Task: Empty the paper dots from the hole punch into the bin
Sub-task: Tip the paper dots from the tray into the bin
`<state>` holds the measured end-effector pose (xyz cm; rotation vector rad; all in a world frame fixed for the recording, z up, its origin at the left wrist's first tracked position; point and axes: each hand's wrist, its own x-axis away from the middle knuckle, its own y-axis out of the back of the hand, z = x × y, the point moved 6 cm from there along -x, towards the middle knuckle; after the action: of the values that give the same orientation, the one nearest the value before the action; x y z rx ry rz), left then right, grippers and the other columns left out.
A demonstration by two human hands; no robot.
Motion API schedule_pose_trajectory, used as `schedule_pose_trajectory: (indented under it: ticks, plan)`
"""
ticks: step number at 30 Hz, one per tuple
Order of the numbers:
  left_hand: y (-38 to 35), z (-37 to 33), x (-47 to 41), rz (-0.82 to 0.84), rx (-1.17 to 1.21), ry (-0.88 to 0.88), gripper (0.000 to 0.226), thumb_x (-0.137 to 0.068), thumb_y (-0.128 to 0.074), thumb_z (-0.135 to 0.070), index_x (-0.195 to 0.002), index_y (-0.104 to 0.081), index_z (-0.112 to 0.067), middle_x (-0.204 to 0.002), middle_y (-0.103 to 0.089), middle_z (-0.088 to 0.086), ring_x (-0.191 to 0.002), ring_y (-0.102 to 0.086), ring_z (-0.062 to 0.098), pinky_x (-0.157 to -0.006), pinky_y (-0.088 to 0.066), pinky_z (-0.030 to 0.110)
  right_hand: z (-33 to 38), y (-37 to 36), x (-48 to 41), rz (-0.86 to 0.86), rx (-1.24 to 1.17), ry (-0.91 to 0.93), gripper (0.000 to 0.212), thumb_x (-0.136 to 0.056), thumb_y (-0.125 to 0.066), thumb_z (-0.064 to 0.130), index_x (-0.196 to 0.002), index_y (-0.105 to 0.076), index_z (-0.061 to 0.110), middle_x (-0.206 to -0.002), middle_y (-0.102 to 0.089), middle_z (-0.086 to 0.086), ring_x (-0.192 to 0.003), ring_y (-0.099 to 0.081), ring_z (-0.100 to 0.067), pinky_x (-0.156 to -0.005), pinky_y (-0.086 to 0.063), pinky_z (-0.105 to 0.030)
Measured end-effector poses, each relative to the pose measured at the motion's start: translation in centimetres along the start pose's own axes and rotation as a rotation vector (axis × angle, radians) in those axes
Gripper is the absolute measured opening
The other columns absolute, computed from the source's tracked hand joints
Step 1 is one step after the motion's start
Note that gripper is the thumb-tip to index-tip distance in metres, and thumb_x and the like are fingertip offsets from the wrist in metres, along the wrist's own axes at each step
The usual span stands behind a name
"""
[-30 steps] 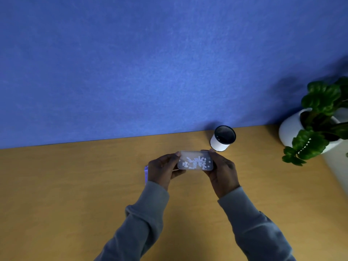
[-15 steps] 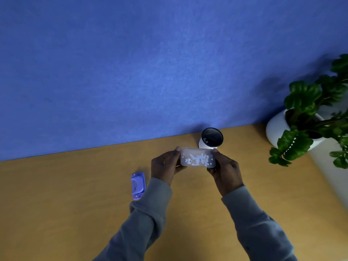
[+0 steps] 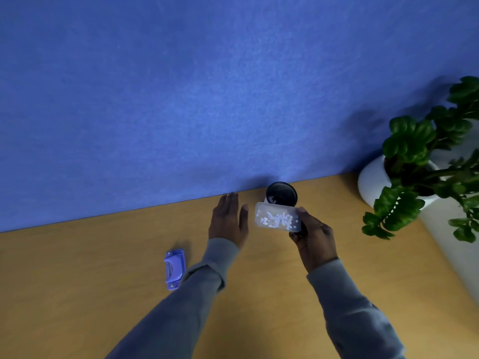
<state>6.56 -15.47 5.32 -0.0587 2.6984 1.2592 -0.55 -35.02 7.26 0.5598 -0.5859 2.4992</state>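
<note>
— Two hands, but only one carries anything. Why?

— Likely because the clear tray [image 3: 278, 219] is light enough for one. The right hand [image 3: 315, 238] pinches it by its right end, fingers closed on the edge, and holds it in the air just in front of the bin [image 3: 282, 194], its far edge overlapping the bin's rim in the view.

— And the paper dots [image 3: 276, 219]?

— Most lie in a loose heap on the tray's floor. A few pale specks show inside the bin's dark mouth, though they are too small to be sure of.

— What is the left hand [image 3: 228, 218] doing?

— It hovers left of the bin, flat, fingers straight and spread, gripping nothing. It may be staying clear of the pour, or standing guard against strays.

— Where is the hole punch [image 3: 175, 269]?

— Well to the left of the bin and nearer the person, resting on the wooden desk [image 3: 77, 281], beside the left sleeve [image 3: 181, 301]. Parked there, it looks out of the way.

— So what remains?

— Tipping the tray further over the bin, by the look of it. The mouth is small, so aim matters.
</note>
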Motion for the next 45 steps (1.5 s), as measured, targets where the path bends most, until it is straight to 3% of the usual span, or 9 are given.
schedule_pose_trajectory:
  ticks: [8, 16, 22, 25, 28, 33, 39, 42, 45]
  plan:
    - [-5.1, 3.5, 1.1, 0.216, -0.285, -0.056, 0.063, -0.097, -0.032, -0.039, -0.144, -0.044, 0.002, -0.154, -0.040, 0.021, -0.143, -0.037, 0.038, -0.113, -0.032, 0.053, -0.4, 0.8, -0.7, -0.025, -0.001, 0.004, 0.026, -0.097, -0.063, 0.018, -0.081, -0.080, 0.008, -0.081, -0.074, -0.008, -0.082, -0.070, -0.020, -0.072, -0.053, -0.034]
    - [-7.9, 5.8, 1.6, 0.251, -0.313, -0.010, 0.067, -0.097, -0.028, -0.042, -0.147, -0.040, 0.001, -0.154, -0.040, 0.022, -0.142, -0.039, 0.038, -0.115, -0.031, 0.052, -0.7, 2.0, -1.7, -0.074, 0.005, 0.009, 0.023, -0.098, -0.061, 0.018, -0.083, -0.072, 0.005, -0.085, -0.065, -0.015, -0.083, -0.063, -0.024, -0.075, -0.048, -0.038]
    - [-9.0, 6.3, 1.6, 0.252, -0.316, 0.011, 0.065, -0.097, -0.031, -0.041, -0.151, -0.035, -0.005, -0.158, -0.034, 0.020, -0.144, -0.036, 0.037, -0.117, -0.026, 0.051, -0.3, 2.1, -3.0, -0.061, 0.007, 0.042, 0.024, -0.099, -0.061, 0.017, -0.082, -0.077, 0.009, -0.074, -0.073, -0.003, -0.073, -0.070, -0.015, -0.060, -0.055, -0.026]
    - [-9.2, 6.4, 1.7, 0.246, -0.317, 0.001, 0.064, -0.097, -0.031, -0.041, -0.150, -0.037, -0.006, -0.157, -0.036, 0.020, -0.143, -0.036, 0.037, -0.117, -0.026, 0.052, 0.5, 2.0, -4.0, -0.068, 0.041, 0.069, 0.025, -0.098, -0.062, 0.019, -0.081, -0.077, 0.008, -0.077, -0.072, -0.006, -0.076, -0.070, -0.016, -0.063, -0.055, -0.027]
    - [-9.2, 6.5, 1.7, 0.231, -0.314, 0.000, 0.063, -0.097, -0.032, -0.041, -0.149, -0.039, -0.006, -0.156, -0.038, 0.020, -0.143, -0.037, 0.037, -0.116, -0.028, 0.053, 1.7, 2.1, -5.1, -0.107, 0.098, 0.113, 0.026, -0.095, -0.066, 0.026, -0.077, -0.074, 0.010, -0.075, -0.062, -0.010, -0.075, -0.060, -0.021, -0.063, -0.050, -0.030]
    - [-9.5, 6.8, 1.5, 0.232, -0.317, -0.010, 0.062, -0.097, -0.033, -0.041, -0.149, -0.039, -0.006, -0.156, -0.037, 0.020, -0.144, -0.036, 0.036, -0.116, -0.026, 0.052, 3.3, 2.4, -7.6, -0.190, 0.168, 0.157, 0.027, -0.089, -0.071, 0.031, -0.069, -0.077, 0.014, -0.062, -0.059, -0.001, -0.064, -0.052, -0.018, -0.060, -0.045, -0.031]
    - [-9.6, 7.0, 1.5, 0.238, -0.339, -0.006, 0.066, -0.097, -0.032, -0.046, -0.150, -0.038, -0.007, -0.156, -0.038, 0.019, -0.144, -0.035, 0.036, -0.116, -0.028, 0.052, 4.7, 2.1, -9.9, -0.319, 0.570, 0.259, 0.036, -0.090, -0.068, 0.038, -0.062, -0.072, 0.017, -0.057, -0.063, -0.004, -0.064, -0.056, -0.026, -0.069, -0.049, -0.040]
    - [-9.5, 6.8, 1.5, 0.243, -0.357, -0.016, 0.068, -0.096, -0.035, -0.048, -0.149, -0.038, -0.006, -0.156, -0.038, 0.020, -0.144, -0.035, 0.037, -0.115, -0.028, 0.052, 5.8, 0.5, -9.7, -0.308, 0.866, 0.456, 0.042, -0.095, -0.063, 0.034, -0.061, -0.067, 0.008, -0.052, -0.053, -0.009, -0.058, -0.046, -0.024, -0.060, -0.037, -0.030]
    - [-9.3, 6.8, 1.5, 0.242, -0.375, -0.021, 0.069, -0.095, -0.038, -0.049, -0.150, -0.037, -0.006, -0.156, -0.038, 0.019, -0.145, -0.033, 0.036, -0.116, -0.026, 0.052, 6.6, -1.9, -8.9, -0.251, 1.072, 0.673, 0.043, -0.096, -0.063, 0.022, -0.057, -0.059, 0.004, -0.050, -0.044, -0.005, -0.053, -0.039, -0.024, -0.056, -0.025, -0.031]
